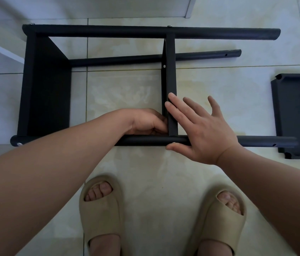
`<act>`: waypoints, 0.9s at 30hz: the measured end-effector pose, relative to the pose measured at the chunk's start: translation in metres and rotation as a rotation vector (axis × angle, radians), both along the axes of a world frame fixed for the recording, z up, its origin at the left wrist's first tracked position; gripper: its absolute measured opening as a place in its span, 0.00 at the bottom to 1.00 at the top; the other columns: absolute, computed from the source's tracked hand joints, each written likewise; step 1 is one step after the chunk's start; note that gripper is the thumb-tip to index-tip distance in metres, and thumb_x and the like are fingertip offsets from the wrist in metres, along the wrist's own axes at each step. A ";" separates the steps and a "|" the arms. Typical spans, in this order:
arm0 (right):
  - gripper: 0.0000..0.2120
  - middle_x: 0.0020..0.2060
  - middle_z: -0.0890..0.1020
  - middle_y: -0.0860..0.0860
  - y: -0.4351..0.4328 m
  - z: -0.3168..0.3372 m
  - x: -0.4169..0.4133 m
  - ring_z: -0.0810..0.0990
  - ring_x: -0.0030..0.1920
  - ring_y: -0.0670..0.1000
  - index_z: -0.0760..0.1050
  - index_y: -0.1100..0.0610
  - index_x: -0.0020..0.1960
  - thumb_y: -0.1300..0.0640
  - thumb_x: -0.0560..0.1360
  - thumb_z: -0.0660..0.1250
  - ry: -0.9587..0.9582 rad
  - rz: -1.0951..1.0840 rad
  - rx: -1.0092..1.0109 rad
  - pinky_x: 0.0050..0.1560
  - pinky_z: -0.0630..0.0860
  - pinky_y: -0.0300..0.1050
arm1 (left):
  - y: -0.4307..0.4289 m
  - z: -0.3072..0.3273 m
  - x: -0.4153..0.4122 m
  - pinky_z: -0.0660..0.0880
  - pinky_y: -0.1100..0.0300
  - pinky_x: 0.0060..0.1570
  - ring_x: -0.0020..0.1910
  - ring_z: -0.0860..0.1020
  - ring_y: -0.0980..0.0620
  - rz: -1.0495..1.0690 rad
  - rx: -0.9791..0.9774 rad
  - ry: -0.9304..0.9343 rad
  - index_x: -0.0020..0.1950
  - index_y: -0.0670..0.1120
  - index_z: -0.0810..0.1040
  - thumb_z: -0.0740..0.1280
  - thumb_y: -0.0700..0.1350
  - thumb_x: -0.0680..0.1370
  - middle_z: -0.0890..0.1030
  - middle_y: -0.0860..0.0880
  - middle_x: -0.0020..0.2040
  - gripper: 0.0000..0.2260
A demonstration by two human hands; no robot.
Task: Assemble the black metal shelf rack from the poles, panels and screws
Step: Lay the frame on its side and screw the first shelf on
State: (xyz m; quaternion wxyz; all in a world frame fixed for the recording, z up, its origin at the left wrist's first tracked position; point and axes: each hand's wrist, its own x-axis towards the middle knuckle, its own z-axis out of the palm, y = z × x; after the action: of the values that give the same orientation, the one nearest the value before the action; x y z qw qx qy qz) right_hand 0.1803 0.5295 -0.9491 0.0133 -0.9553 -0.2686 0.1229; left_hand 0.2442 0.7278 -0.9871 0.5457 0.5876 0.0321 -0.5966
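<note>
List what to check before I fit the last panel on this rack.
1. Middle black metal panel meets the near black metal pole: ok.
2. Silver screw head at that joint present; tightness: cannot tell.
3. Left hand curled at the panel's corner; what it holds: cannot tell.
4. Right hand open, fingers steadying the panel: ok.
5. Loose black metal panel lies on the tiled floor, right: ok.
6. Screw hole at the pole's right end free: ok.

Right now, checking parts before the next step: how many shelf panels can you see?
3. An end panel fixed at the left, a middle panel between the left hand and right hand, a loose panel on the floor at right. Others may lie out of view.
</note>
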 end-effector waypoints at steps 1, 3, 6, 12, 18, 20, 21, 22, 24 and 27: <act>0.45 0.82 0.52 0.46 0.000 0.000 0.000 0.64 0.78 0.58 0.54 0.51 0.83 0.24 0.76 0.48 0.000 0.003 -0.006 0.72 0.57 0.74 | 0.000 0.000 0.000 0.78 0.61 0.36 0.34 0.82 0.51 0.009 -0.015 0.012 0.44 0.40 0.79 0.62 0.30 0.77 0.83 0.45 0.35 0.09; 0.45 0.82 0.52 0.47 0.000 0.001 0.000 0.61 0.79 0.57 0.54 0.52 0.83 0.25 0.76 0.47 -0.004 0.008 -0.015 0.72 0.57 0.76 | 0.001 -0.001 -0.001 0.79 0.61 0.37 0.35 0.83 0.50 0.017 -0.063 0.045 0.46 0.40 0.78 0.61 0.29 0.78 0.83 0.46 0.36 0.09; 0.45 0.82 0.53 0.47 0.001 0.001 0.001 0.59 0.80 0.57 0.55 0.52 0.83 0.25 0.76 0.47 -0.009 0.011 -0.027 0.71 0.55 0.78 | 0.003 -0.003 0.000 0.79 0.58 0.43 0.39 0.83 0.49 0.012 -0.120 0.116 0.50 0.41 0.79 0.63 0.32 0.76 0.83 0.45 0.41 0.08; 0.45 0.82 0.50 0.45 0.001 0.000 0.001 0.55 0.81 0.57 0.51 0.50 0.83 0.24 0.75 0.45 0.003 0.003 -0.044 0.69 0.55 0.81 | 0.001 -0.002 -0.002 0.77 0.60 0.40 0.36 0.81 0.52 -0.066 -0.038 0.060 0.36 0.48 0.85 0.66 0.41 0.70 0.82 0.48 0.36 0.08; 0.45 0.82 0.51 0.46 0.001 0.000 0.001 0.56 0.81 0.58 0.52 0.50 0.83 0.24 0.75 0.45 -0.004 0.002 -0.041 0.69 0.56 0.80 | 0.003 -0.003 -0.002 0.79 0.60 0.39 0.36 0.83 0.51 0.041 -0.110 0.113 0.49 0.40 0.77 0.60 0.29 0.79 0.83 0.46 0.38 0.09; 0.45 0.82 0.51 0.46 0.001 0.000 0.001 0.58 0.81 0.58 0.52 0.51 0.83 0.24 0.75 0.46 -0.007 0.003 -0.036 0.69 0.56 0.80 | 0.003 -0.003 -0.001 0.79 0.60 0.39 0.38 0.83 0.51 0.073 -0.142 0.160 0.52 0.40 0.76 0.58 0.29 0.79 0.83 0.46 0.39 0.11; 0.45 0.82 0.51 0.46 0.001 0.000 0.001 0.58 0.80 0.58 0.53 0.51 0.83 0.24 0.75 0.46 -0.007 0.003 -0.034 0.69 0.56 0.79 | 0.003 -0.004 -0.001 0.79 0.59 0.40 0.38 0.83 0.50 0.066 -0.135 0.164 0.51 0.41 0.76 0.58 0.30 0.79 0.83 0.46 0.40 0.10; 0.45 0.82 0.52 0.46 0.002 0.000 0.000 0.58 0.80 0.58 0.53 0.51 0.83 0.24 0.75 0.46 -0.007 0.003 -0.032 0.69 0.56 0.79 | 0.003 -0.004 -0.001 0.78 0.58 0.41 0.39 0.81 0.50 0.035 -0.113 0.154 0.49 0.42 0.78 0.59 0.32 0.79 0.82 0.46 0.40 0.10; 0.45 0.82 0.52 0.46 0.001 0.000 0.000 0.59 0.80 0.58 0.53 0.51 0.83 0.24 0.75 0.45 -0.010 0.002 -0.025 0.69 0.56 0.79 | 0.002 -0.002 -0.001 0.75 0.58 0.42 0.37 0.78 0.50 -0.056 -0.050 0.124 0.43 0.45 0.83 0.63 0.39 0.76 0.80 0.47 0.38 0.08; 0.45 0.82 0.53 0.47 0.001 0.001 0.000 0.61 0.79 0.59 0.55 0.51 0.83 0.24 0.75 0.46 -0.019 0.002 -0.013 0.69 0.57 0.79 | 0.000 0.001 -0.002 0.76 0.60 0.37 0.33 0.80 0.52 -0.087 -0.007 0.050 0.35 0.47 0.85 0.66 0.42 0.69 0.81 0.47 0.34 0.08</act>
State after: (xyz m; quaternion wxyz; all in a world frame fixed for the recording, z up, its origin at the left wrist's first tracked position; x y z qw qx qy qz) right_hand 0.1807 0.5305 -0.9480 0.0044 -0.9563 -0.2686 0.1157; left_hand 0.2421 0.7276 -0.9865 0.5204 0.5715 0.0179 -0.6343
